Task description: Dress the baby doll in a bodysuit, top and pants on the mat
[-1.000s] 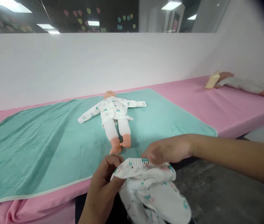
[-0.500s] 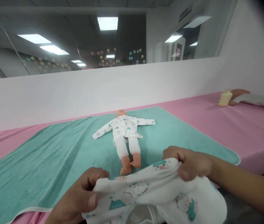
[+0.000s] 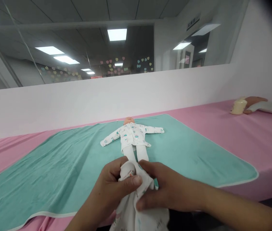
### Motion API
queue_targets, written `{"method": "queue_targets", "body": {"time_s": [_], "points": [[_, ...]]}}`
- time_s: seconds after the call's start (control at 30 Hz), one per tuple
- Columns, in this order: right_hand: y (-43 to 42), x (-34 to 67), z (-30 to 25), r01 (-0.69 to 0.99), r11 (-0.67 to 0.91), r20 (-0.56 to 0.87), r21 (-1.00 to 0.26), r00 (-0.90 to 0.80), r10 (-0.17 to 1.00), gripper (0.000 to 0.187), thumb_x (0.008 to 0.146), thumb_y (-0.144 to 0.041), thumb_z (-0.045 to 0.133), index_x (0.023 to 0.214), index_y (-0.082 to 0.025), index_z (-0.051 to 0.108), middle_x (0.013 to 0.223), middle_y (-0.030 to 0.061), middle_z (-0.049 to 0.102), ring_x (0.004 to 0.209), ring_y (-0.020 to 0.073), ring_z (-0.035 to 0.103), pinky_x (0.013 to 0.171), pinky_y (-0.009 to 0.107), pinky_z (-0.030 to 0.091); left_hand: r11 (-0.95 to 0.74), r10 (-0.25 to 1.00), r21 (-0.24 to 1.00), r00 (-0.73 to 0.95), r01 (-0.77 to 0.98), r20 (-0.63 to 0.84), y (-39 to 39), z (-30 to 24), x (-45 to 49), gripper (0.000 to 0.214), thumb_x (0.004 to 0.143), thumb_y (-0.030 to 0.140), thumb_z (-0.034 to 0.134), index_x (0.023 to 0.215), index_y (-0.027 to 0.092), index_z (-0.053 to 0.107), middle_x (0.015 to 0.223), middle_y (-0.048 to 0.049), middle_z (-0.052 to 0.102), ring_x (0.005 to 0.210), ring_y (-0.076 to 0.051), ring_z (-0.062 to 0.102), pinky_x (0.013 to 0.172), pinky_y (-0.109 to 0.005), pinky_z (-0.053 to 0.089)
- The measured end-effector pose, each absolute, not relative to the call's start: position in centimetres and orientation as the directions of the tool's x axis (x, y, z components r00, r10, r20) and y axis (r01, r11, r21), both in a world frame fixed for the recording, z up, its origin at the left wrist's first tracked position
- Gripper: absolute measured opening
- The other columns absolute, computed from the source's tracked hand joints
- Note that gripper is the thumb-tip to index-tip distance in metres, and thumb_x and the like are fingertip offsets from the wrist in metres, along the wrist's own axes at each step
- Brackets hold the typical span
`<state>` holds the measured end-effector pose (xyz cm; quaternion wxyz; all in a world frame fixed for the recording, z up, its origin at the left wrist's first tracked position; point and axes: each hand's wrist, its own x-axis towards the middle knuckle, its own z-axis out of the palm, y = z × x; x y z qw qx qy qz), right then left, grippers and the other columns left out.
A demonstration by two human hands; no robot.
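A baby doll (image 3: 132, 138) in a printed white top and white leggings lies on its back on a teal mat (image 3: 54, 166), its head toward the wall. Just in front of its feet, my left hand (image 3: 109, 192) and my right hand (image 3: 167, 189) are both closed on a small printed white garment (image 3: 138, 211). The cloth is bunched between my thumbs and fingers and hangs down below them. My hands cover the doll's feet.
The teal mat lies on a long pink-covered bench (image 3: 222, 128) against a low white wall (image 3: 102, 96). At the far right a second doll (image 3: 263, 106) lies beside a cream bottle (image 3: 239, 106). Glass panels with paper hearts rise above the wall.
My hands have come together, gathering the garment from a wide stretch into a bunch, and moved forward up to the doll's feet. The view has tilted upward.
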<state>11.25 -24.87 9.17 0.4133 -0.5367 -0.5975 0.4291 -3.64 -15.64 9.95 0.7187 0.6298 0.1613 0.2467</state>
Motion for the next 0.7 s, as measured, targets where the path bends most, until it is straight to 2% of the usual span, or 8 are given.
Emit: {"method": "queue_targets", "body": {"time_s": [0.1, 0.2, 0.27, 0.33, 0.43, 0.57, 0.63, 0.7], "points": [[-24.3, 11.2, 8.6, 0.258, 0.138, 0.142, -0.956, -0.002, 0.990, 0.023, 0.065, -0.029, 0.070, 0.077, -0.017, 0.057, 0.072, -0.0028, 0.050, 0.065, 0.0092, 0.043, 0.058, 0.020, 0.036, -0.127, 0.607, 0.989, 0.783, -0.076, 0.138, -15.2, 10.2, -4.2, 0.023, 0.064, 0.030, 0.072, 0.058, 0.016, 0.056, 0.052, 0.0047, 0.047, 0.047, -0.006, 0.039, 0.048, -0.018, 0.033], [-24.2, 11.8, 8.6, -0.098, 0.164, 0.162, -0.982, 0.025, 0.986, 0.018, 0.067, -0.024, 0.066, 0.067, -0.017, 0.049, 0.068, -0.0026, 0.050, 0.059, 0.0084, 0.044, 0.054, 0.021, 0.034, -0.245, 0.514, 0.969, 0.853, 0.037, 0.097, -14.4, 8.9, -6.0, 0.017, 0.061, 0.033, 0.073, 0.060, 0.019, 0.063, 0.051, 0.0038, 0.049, 0.048, -0.010, 0.044, 0.047, -0.021, 0.032], [-24.4, 12.1, 8.9, -0.376, 0.161, 0.160, -0.912, 0.035, 0.987, 0.020, 0.070, -0.020, 0.058, 0.063, -0.018, 0.039, 0.066, -0.0020, 0.052, 0.056, 0.0093, 0.046, 0.053, 0.022, 0.035, -0.268, 0.431, 0.958, 0.902, 0.098, 0.028, -14.2, 7.9, -7.2, 0.014, 0.062, 0.036, 0.070, 0.059, 0.023, 0.065, 0.048, 0.0030, 0.050, 0.049, -0.013, 0.048, 0.047, -0.023, 0.032], [-24.5, 12.3, 8.9, -0.492, 0.131, 0.154, -0.861, -0.006, 0.988, 0.017, 0.070, -0.017, 0.052, 0.064, -0.019, 0.036, 0.067, -0.0010, 0.055, 0.058, 0.0109, 0.050, 0.054, 0.023, 0.037, -0.252, 0.351, 0.960, 0.936, 0.120, -0.025, -14.3, 7.6, -7.6, 0.015, 0.066, 0.037, 0.067, 0.057, 0.024, 0.065, 0.045, 0.0025, 0.049, 0.050, -0.014, 0.049, 0.047, -0.024, 0.033], [-24.6, 12.1, 8.6, -0.316, 0.071, 0.111, -0.946, -0.112, 0.987, 0.011, 0.067, -0.015, 0.056, 0.075, -0.017, 0.049, 0.072, -0.0013, 0.056, 0.064, 0.0107, 0.052, 0.060, 0.022, 0.039, -0.156, 0.311, 0.982, 0.949, 0.106, -0.053, -15.0, 9.0, -6.8, 0.016, 0.063, 0.031, 0.069, 0.054, 0.020, 0.062, 0.047, 0.0020, 0.050, 0.051, -0.013, 0.047, 0.049, -0.023, 0.034], [-25.1, 11.4, 8.4, 0.104, -0.029, -0.054, -0.994, -0.241, 0.969, 0.024, 0.066, -0.026, 0.065, 0.087, -0.017, 0.059, 0.075, -0.0019, 0.057, 0.071, 0.0113, 0.052, 0.066, 0.022, 0.041, 0.100, 0.448, 0.994, 0.891, 0.033, -0.075, -16.0, 11.2, -5.0, 0.013, 0.061, 0.020, 0.068, 0.054, 0.014, 0.059, 0.051, 0.0023, 0.050, 0.050, -0.009, 0.043, 0.049, -0.020, 0.033], [-25.4, 11.1, 8.6, 0.183, -0.029, -0.076, -0.983, -0.256, 0.964, 0.028, 0.065, -0.033, 0.068, 0.087, -0.017, 0.061, 0.073, -0.0018, 0.057, 0.075, 0.0131, 0.053, 0.069, 0.023, 0.042, 0.191, 0.483, 0.981, 0.873, -0.021, -0.075, -16.1, 11.1, -4.5, 0.010, 0.059, 0.019, 0.068, 0.057, 0.013, 0.061, 0.051, 0.0021, 0.050, 0.049, -0.009, 0.043, 0.049, -0.020, 0.034], [-25.4, 11.1, 8.8, 0.194, 0.024, -0.024, -0.981, -0.240, 0.970, 0.032, 0.064, -0.037, 0.069, 0.088, -0.018, 0.062, 0.073, -0.0015, 0.058, 0.078, 0.0147, 0.054, 0.071, 0.024, 0.043, 0.174, 0.498, 0.984, 0.865, -0.037, -0.056, -15.7, 10.2, -4.6, 0.008, 0.057, 0.019, 0.070, 0.058, 0.014, 0.063, 0.053, 0.0014, 0.053, 0.052, -0.011, 0.046, 0.052, -0.021, 0.037]]}}
